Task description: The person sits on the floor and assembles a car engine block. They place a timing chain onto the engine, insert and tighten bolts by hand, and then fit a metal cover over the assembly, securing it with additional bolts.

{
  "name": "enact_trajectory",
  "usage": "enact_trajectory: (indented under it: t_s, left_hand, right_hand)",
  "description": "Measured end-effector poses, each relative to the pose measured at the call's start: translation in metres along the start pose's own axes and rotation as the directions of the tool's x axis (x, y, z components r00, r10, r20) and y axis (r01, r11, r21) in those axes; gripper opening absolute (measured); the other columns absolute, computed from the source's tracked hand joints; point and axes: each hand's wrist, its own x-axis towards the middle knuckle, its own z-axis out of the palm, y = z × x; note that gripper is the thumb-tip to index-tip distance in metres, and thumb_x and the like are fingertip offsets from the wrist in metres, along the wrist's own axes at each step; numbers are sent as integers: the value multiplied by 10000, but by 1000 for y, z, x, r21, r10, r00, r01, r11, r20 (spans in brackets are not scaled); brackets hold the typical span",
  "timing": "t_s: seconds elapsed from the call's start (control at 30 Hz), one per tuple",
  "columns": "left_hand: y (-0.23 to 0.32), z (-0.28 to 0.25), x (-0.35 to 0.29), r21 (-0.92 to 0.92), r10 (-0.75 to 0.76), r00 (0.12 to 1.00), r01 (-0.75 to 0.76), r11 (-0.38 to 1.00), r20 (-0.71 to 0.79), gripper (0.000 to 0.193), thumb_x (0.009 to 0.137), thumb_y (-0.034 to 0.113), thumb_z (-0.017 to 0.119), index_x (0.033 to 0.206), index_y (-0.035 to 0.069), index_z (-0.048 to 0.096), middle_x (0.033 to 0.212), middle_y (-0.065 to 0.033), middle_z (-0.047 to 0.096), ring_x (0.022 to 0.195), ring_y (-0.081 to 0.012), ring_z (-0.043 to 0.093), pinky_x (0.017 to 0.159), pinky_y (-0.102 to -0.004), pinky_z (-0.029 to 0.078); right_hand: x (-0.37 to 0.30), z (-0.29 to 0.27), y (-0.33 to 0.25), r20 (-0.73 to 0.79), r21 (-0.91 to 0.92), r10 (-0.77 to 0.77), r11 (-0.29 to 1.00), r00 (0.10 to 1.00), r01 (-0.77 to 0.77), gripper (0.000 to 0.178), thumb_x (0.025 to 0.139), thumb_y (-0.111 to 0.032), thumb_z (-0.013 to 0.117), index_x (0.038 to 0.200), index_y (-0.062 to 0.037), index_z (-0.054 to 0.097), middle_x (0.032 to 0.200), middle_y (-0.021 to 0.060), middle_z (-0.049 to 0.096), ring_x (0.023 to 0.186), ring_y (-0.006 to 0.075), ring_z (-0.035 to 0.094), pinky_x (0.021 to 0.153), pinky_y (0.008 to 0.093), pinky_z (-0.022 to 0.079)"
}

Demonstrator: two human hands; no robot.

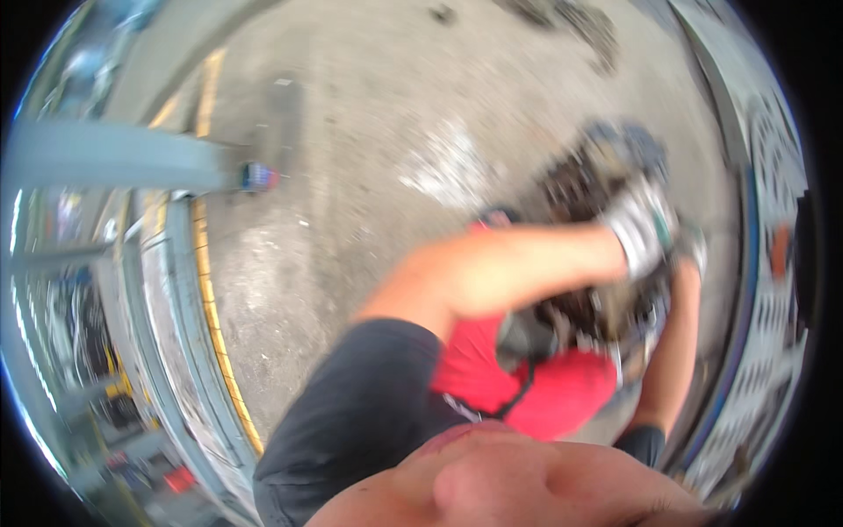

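Note:
A dark, greasy engine or gearbox-like metal assembly (571, 184) sits on the floor in front of me, with uneven metal parts and a greyish far end. My left hand (639, 224), in a white and grey work glove, reaches across and rests on or just over its upper part. Close beside it, my right hand (692, 248) is also gloved, at the assembly's right side and partly hidden. Motion blur smears the fingers of both hands, so their grip does not show. Part of the assembly (606, 312) lies between my arms, near my red-clad legs (562, 395).
A perforated grey metal panel or rack (764, 263) runs along the right. On the left are a blue-grey post (123, 158) and a yellow-edged rail (211, 325). A small blue and red can-like item (257, 177) is by the post. Dark parts (571, 22) lie at the far floor.

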Motion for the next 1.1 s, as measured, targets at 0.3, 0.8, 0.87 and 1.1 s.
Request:
enact_trajectory:
  t_s: [0.3, 0.8, 0.87, 1.1]
  left_hand:
    - [-14, 32, 53, 39, 57, 987, -51, 998, -148, 323, 933, 199, 572, 1130, 47, 778, 1160, -225, 749, 1140, -344, 697, 988, -515, 518]
    - [-7, 127, 72, 377, 429, 886, -342, 861, -176, 538, 988, 515, 616, 1355, 124, 665, 1456, -84, 634, 1428, -317, 504, 1181, -527, 385]
    - [-8, 121, 76, 342, 485, 854, -407, 847, -187, 534, 998, 460, 628, 1330, 44, 668, 1393, -138, 662, 1392, -331, 535, 1167, -448, 430]
    - [-30, 122, 89, 298, 523, 836, -464, 834, -163, 496, 1019, 375, 629, 1358, 15, 668, 1392, -184, 671, 1325, -363, 595, 1162, -448, 409]
  right_hand:
    - [77, 35, 73, -122, -41, 10, 999, 993, -15, 594, 1037, -433, 528, 1511, -76, 560, 1536, 198, 546, 1416, 347, 536, 1185, 427, 406]
    - [-311, 196, 246, 385, 455, 739, 370, 553, -810, 668, 1048, -608, 468, 1456, -98, 608, 1413, 187, 662, 1321, 365, 613, 1122, 452, 462]
    - [-321, 243, 220, 442, 400, 716, 381, 540, -833, 576, 1045, -528, 539, 1383, -78, 662, 1420, 181, 655, 1358, 341, 593, 1149, 434, 450]
    - [-275, 363, 202, 413, 209, 682, 574, 603, -792, 360, 905, -85, 639, 1260, -64, 700, 1298, 184, 716, 1206, 375, 692, 1000, 478, 568]
